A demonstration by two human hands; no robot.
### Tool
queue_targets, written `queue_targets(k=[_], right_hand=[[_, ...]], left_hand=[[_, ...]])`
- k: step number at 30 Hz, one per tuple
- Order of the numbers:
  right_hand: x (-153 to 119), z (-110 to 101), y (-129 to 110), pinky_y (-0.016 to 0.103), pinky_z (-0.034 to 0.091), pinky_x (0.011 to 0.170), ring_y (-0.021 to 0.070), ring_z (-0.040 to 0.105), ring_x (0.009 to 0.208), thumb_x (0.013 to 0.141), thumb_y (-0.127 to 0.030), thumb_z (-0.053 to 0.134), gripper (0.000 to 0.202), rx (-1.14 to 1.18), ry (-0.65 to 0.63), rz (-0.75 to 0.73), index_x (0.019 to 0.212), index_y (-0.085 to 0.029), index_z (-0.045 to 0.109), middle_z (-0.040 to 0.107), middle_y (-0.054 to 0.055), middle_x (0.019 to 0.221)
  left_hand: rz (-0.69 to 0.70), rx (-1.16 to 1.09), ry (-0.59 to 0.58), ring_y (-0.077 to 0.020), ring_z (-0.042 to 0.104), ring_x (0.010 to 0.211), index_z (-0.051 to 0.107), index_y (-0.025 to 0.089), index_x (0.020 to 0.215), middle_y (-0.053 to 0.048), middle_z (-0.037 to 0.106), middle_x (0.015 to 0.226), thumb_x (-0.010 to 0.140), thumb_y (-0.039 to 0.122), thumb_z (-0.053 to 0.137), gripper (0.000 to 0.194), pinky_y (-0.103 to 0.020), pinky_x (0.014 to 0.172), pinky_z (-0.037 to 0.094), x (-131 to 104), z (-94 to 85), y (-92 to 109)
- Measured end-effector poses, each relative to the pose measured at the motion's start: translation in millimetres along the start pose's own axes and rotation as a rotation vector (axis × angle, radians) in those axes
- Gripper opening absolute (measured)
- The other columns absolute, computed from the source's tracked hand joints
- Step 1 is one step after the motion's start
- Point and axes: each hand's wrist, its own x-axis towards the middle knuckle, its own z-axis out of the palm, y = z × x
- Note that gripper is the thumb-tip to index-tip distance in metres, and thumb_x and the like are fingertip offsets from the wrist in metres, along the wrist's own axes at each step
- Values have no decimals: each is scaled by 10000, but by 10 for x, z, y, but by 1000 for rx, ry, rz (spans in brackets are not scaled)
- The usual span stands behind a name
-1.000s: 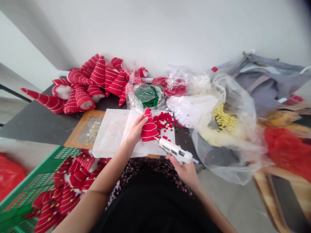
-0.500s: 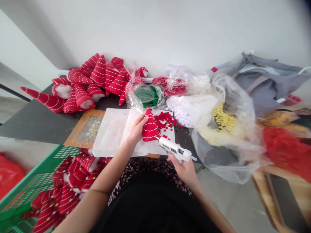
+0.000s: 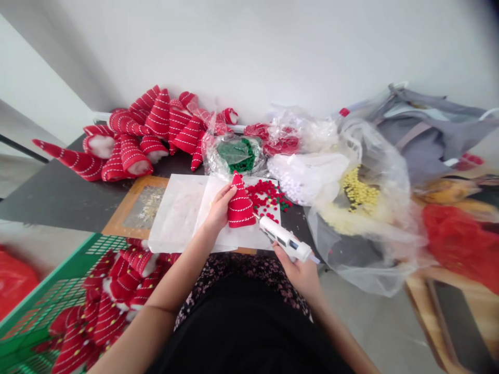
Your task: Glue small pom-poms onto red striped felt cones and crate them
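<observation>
A red cone with white stitched stripes [image 3: 240, 206] is upright over white paper [image 3: 179, 213], its left side pinched in my left hand [image 3: 220, 208]. My right hand [image 3: 298, 272] is wrapped round the handle of a white glue gun [image 3: 284, 238]. The gun's nozzle points up and left, close to the cone's lower right edge; whether they touch is too small to tell. Loose red pompoms [image 3: 265, 193], with a few green ones, lie on the paper just right of the cone.
Striped red cones [image 3: 158, 122] are heaped at the back left. A green crate [image 3: 58, 283] of decorated cones stands lower left. Behind the paper is a bag of green pompoms [image 3: 236, 153]; bags of white [image 3: 298, 179] and yellow pompoms [image 3: 358, 189] lie right.
The glue gun and my right hand have moved slightly right and down. The cone has shifted a little left in my left hand.
</observation>
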Motion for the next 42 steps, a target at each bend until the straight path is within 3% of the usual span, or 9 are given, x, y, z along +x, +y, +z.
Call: queue_targets(k=[6,15,24,30,42], right_hand=[[148,98,-83,340,674,781,288,831,861,981,-388,651,241,41,23,-2,988,-179,771,843,128,930],[154,112,-54,349,660,828,286,813,850,1007,-459,611,357,-10,-13,-10,803,-197,740,809,121,822],[83,-3,-21,325,656,725,286,810,787,986,-464,665,304,-89,2,-3,990,-188,792,830,130,903],[190,8,16,342,650,777,263,793,820,987,-465,645,316,30,40,73,927,-189,787,830,109,896],[291,64,-52,338,632,780,243,753,802,987,-482,623,358,166,-40,94,804,-205,757,807,94,842]], left_hand=[[9,18,-71,-320,776,1046,753,199,1133,-59,814,961,725,427,928,499,-401,922,603,-62,19,2],[8,10,-77,-323,774,1045,756,199,1139,-58,814,962,719,413,931,503,-401,913,607,-82,35,24],[6,-28,-43,-308,779,1030,755,189,1106,-67,817,971,713,395,934,477,-386,913,602,-54,-3,31],[-33,-68,-35,-281,789,898,760,162,1053,-69,819,916,683,412,940,482,-366,846,607,-49,-40,34],[-26,-54,-73,-261,783,849,774,168,1045,-69,824,909,728,398,908,414,-342,798,601,-95,-66,48]])
